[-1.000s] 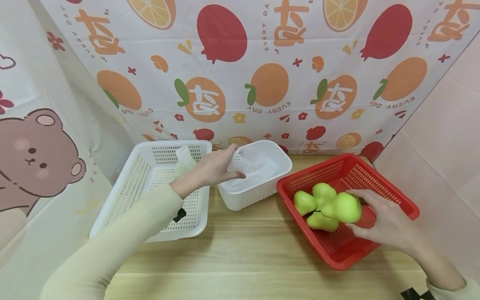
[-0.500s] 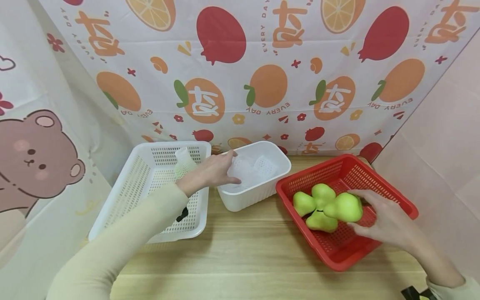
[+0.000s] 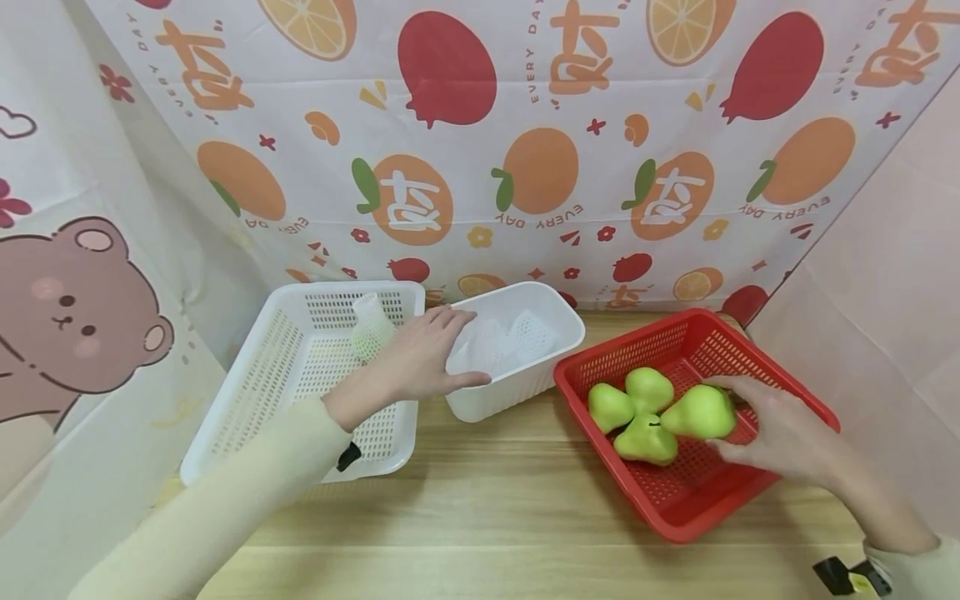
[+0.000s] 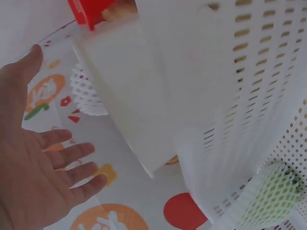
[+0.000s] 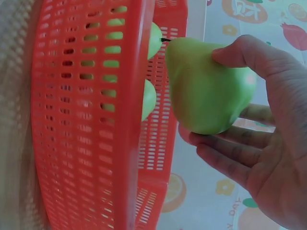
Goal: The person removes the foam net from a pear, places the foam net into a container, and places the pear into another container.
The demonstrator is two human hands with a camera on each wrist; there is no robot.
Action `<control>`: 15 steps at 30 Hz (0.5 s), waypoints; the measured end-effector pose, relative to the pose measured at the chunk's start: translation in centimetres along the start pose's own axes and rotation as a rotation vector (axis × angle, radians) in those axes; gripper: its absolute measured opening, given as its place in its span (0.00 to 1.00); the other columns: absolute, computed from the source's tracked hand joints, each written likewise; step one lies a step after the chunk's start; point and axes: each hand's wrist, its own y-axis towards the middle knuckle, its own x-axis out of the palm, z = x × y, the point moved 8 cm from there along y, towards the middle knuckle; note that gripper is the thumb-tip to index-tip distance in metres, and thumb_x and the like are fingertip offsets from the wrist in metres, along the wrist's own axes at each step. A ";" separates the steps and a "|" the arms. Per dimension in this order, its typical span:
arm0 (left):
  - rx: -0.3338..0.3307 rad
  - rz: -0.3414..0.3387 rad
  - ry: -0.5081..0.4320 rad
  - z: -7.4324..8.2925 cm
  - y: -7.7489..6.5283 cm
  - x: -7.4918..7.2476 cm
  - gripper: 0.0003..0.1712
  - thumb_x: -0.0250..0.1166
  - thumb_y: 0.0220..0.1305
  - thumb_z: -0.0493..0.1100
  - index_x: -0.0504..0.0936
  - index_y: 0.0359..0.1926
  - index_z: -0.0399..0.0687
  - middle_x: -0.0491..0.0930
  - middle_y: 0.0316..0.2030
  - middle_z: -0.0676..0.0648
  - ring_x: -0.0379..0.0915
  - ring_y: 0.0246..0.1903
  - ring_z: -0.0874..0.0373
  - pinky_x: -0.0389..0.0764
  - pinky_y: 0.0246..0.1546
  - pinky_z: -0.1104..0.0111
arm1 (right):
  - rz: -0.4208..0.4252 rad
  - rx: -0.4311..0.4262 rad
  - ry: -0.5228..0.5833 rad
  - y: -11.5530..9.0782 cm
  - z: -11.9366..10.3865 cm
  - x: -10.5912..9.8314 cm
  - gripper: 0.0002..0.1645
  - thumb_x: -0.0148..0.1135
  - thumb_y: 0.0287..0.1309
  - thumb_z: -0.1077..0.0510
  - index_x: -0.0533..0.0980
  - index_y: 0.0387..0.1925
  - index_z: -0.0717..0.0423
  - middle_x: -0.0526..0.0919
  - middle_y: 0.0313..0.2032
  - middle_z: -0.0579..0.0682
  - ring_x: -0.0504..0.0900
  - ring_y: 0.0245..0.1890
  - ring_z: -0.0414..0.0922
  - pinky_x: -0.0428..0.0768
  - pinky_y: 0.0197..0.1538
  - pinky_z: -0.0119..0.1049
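Observation:
My right hand point(image 3: 787, 429) grips a green pear point(image 3: 705, 412) between thumb and fingers, over the red basket point(image 3: 667, 525). In the right wrist view this pear point(image 5: 206, 91) lies on its side, its stem pointing left. Several other green pears point(image 3: 645, 437) rest in that basket. At the left edge of the small white bin point(image 3: 510, 385) hovers my left hand point(image 3: 420, 354), its fingers spread and holding nothing. White foam net sleeves point(image 3: 531, 335) lie in the bin. In the left wrist view, one foam sleeve point(image 4: 86, 91) shows past the bin's rim.
A large white slotted basket point(image 3: 300, 367) stands to the left. Inside it sits a pale green thing in a foam net sleeve point(image 3: 370, 329). All containers stand on a wooden table point(image 3: 480, 517) before a fruit-print cloth point(image 3: 480, 192).
My left hand has shifted slightly toward me over the bin, uncovering more of the foam sleeves. My right hand has drawn a little to the right with the pear.

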 end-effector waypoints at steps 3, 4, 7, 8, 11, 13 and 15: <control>0.018 0.037 0.032 1.0 -1.4 -0.5 0.59 0.69 0.58 0.76 0.67 0.77 0.39 0.71 0.74 0.35 0.62 0.78 0.34 0.71 0.73 0.39 | -0.022 -0.003 -0.009 0.2 0.4 0.1 0.46 0.89 0.36 0.49 0.79 0.61 0.52 0.89 0.47 0.47 0.85 0.43 0.42 0.87 0.42 0.39; 0.020 0.045 0.041 1.3 -1.8 -0.6 0.60 0.68 0.58 0.76 0.67 0.77 0.40 0.70 0.75 0.35 0.61 0.78 0.34 0.71 0.73 0.38 | -0.029 -0.007 -0.009 0.3 0.5 0.1 0.46 0.89 0.36 0.49 0.79 0.60 0.53 0.89 0.47 0.47 0.85 0.43 0.43 0.86 0.41 0.38; 0.033 0.083 0.058 2.3 -3.1 -0.8 0.62 0.68 0.56 0.78 0.67 0.78 0.42 0.70 0.75 0.35 0.61 0.78 0.34 0.69 0.73 0.37 | -0.053 0.005 -0.006 0.4 1.0 0.2 0.45 0.89 0.37 0.47 0.80 0.60 0.53 0.89 0.45 0.48 0.85 0.42 0.44 0.84 0.40 0.35; 0.043 0.105 0.067 2.6 -3.5 -0.8 0.62 0.68 0.55 0.78 0.67 0.78 0.42 0.71 0.75 0.35 0.62 0.77 0.34 0.68 0.74 0.38 | -0.060 0.011 -0.004 0.5 1.2 0.3 0.45 0.89 0.37 0.47 0.80 0.60 0.53 0.89 0.45 0.48 0.85 0.42 0.44 0.84 0.40 0.35; 0.059 0.158 0.089 3.4 -4.6 -0.8 0.64 0.67 0.53 0.80 0.65 0.78 0.42 0.71 0.75 0.35 0.62 0.77 0.34 0.66 0.76 0.38 | -0.105 0.045 0.015 0.7 1.8 0.5 0.46 0.88 0.38 0.47 0.79 0.61 0.55 0.89 0.46 0.50 0.85 0.43 0.46 0.84 0.40 0.37; 0.058 0.180 0.101 3.7 -5.2 -0.6 0.65 0.67 0.53 0.81 0.64 0.79 0.43 0.70 0.75 0.35 0.61 0.78 0.34 0.65 0.77 0.39 | -0.137 0.072 0.033 0.8 2.2 0.7 0.46 0.87 0.40 0.46 0.79 0.62 0.56 0.89 0.47 0.52 0.85 0.44 0.47 0.84 0.40 0.38; 0.057 0.190 0.106 4.0 -5.7 -0.2 0.66 0.66 0.53 0.82 0.63 0.80 0.43 0.69 0.76 0.35 0.60 0.78 0.35 0.65 0.77 0.39 | -0.166 0.091 0.049 0.9 2.6 0.9 0.47 0.86 0.41 0.46 0.78 0.63 0.58 0.89 0.47 0.54 0.85 0.44 0.49 0.84 0.40 0.40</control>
